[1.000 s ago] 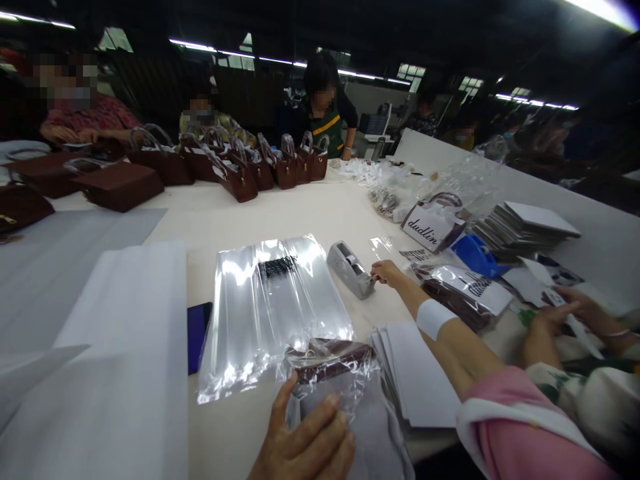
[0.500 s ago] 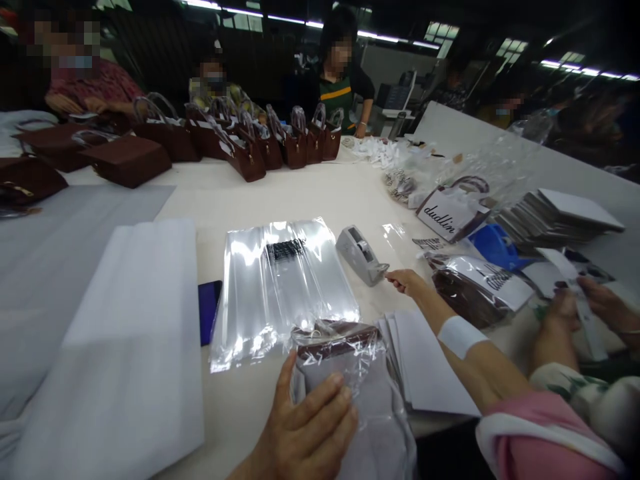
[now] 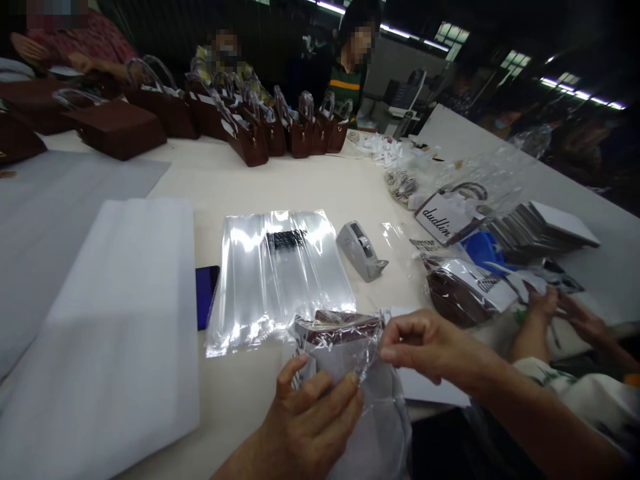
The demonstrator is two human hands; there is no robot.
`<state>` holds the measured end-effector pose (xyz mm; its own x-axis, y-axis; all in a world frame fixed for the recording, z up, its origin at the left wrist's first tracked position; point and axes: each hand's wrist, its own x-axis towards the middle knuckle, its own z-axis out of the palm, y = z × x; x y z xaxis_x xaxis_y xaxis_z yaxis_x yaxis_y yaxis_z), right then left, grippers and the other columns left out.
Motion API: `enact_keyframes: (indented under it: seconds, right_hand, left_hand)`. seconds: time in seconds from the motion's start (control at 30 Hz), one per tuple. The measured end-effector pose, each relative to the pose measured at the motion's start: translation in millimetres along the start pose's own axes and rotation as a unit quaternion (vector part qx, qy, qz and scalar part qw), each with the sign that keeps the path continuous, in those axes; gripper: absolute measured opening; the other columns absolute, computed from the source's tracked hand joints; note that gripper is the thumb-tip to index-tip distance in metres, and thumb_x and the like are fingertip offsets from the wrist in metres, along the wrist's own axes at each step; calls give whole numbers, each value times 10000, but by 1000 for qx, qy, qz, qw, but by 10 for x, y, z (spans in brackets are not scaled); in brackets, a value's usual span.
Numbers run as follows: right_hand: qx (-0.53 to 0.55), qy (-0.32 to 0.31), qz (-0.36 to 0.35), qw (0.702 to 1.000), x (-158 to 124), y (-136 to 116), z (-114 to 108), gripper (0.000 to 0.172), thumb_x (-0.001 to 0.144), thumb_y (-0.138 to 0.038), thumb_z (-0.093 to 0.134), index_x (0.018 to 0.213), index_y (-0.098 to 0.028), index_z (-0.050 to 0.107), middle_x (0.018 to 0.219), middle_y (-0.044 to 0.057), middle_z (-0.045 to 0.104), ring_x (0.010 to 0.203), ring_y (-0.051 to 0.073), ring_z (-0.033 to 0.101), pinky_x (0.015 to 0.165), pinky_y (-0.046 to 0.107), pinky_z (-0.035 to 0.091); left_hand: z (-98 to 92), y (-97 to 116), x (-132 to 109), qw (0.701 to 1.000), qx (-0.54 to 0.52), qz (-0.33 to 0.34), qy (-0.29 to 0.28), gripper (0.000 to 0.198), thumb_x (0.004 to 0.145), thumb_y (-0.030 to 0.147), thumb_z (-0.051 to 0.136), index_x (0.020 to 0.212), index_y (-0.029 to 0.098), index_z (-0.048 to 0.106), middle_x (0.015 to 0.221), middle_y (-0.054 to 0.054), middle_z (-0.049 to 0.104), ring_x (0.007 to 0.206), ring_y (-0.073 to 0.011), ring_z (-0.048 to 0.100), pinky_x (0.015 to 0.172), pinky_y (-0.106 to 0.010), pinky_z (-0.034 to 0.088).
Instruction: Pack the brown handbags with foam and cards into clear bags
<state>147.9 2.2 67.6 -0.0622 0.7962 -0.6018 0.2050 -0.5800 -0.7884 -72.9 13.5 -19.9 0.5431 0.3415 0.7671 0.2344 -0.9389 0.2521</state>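
Observation:
My left hand (image 3: 310, 420) lies at the near table edge, fingers pressed on a brown item wrapped in a clear plastic bag (image 3: 340, 333). The fingers of my right hand (image 3: 425, 347) are pinched together at the bag's upper right corner, touching the plastic. Whether a bit of tape is in the pinch I cannot tell. A grey tape dispenser (image 3: 361, 250) stands a little beyond the bag. A stack of empty clear bags (image 3: 277, 273) lies flat just behind the wrapped item.
White foam sheets (image 3: 125, 333) cover the left side, with a dark phone (image 3: 206, 303) beside them. Several brown handbags (image 3: 250, 127) line the far edge, with people behind them. On the right are a neighbour's hands (image 3: 560, 313), wrapped items (image 3: 465, 287), a card stack (image 3: 540, 227) and white cards (image 3: 430, 387).
My right hand has come back from the tape dispenser to the wrapped item and now pinches at its corner. My left hand stayed on the bag. The view has tilted down slightly.

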Motion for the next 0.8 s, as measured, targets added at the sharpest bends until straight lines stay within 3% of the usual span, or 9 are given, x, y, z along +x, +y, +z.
enact_keyframes:
  seconds: [0.13, 0.23, 0.4, 0.6, 0.73, 0.8]
  right_hand:
    - [-19, -36, 4, 999, 14, 16, 340, 260, 651, -385, 696, 651, -144, 600, 475, -74, 432, 376, 14, 255, 344, 155, 190]
    - [-58, -13, -7, 998, 66, 52, 417, 236, 673, -354, 676, 645, -132, 601, 498, -59, 459, 414, 23, 308, 376, 155, 216]
    - [-138, 36, -34, 989, 51, 57, 520, 186, 718, -284, 604, 620, -126, 598, 516, -38, 487, 482, 53, 384, 440, 172, 278]
    - [-231, 95, -54, 967, 29, 103, 619, 155, 732, -253, 561, 638, -137, 600, 542, -23, 532, 527, 78, 440, 472, 182, 303]
    - [-226, 102, -63, 967, -54, 120, 630, 73, 719, -218, 563, 763, -164, 583, 653, -21, 604, 567, 86, 496, 506, 177, 348]
    - [-221, 115, -67, 966, -92, 144, 607, 165, 703, -193, 570, 864, -182, 532, 669, -37, 608, 533, 76, 483, 487, 173, 335]
  left_hand:
    - [-62, -5, -43, 1000, 1, 12, -14, 221, 791, 145, 549, 980, 194, 650, 1100, 16, 634, 868, -115, 525, 1086, -413, 138]
    - [-106, 1, -60, 1000, 10, 11, -27, 221, 788, 153, 578, 994, 199, 641, 1123, 25, 622, 931, -114, 518, 1103, -426, 115]
    - [-143, -29, -55, 998, 14, 46, -46, 226, 800, 130, 567, 1017, 169, 618, 1068, -4, 644, 1152, -177, 448, 1094, -570, 61]
    - [-148, -125, -17, 982, -18, 120, -142, 264, 821, 113, 484, 1057, 79, 598, 1056, -67, 621, 1194, -239, 437, 1110, -414, 239]
    - [-139, -157, 8, 978, -5, 142, -154, 257, 824, 124, 484, 1051, 74, 594, 1049, -84, 615, 1177, -258, 453, 1098, -437, 261]
    - [-153, -163, 25, 977, 4, 146, -155, 238, 826, 136, 497, 1037, 93, 599, 1040, -75, 620, 1173, -260, 456, 1102, -473, 229]
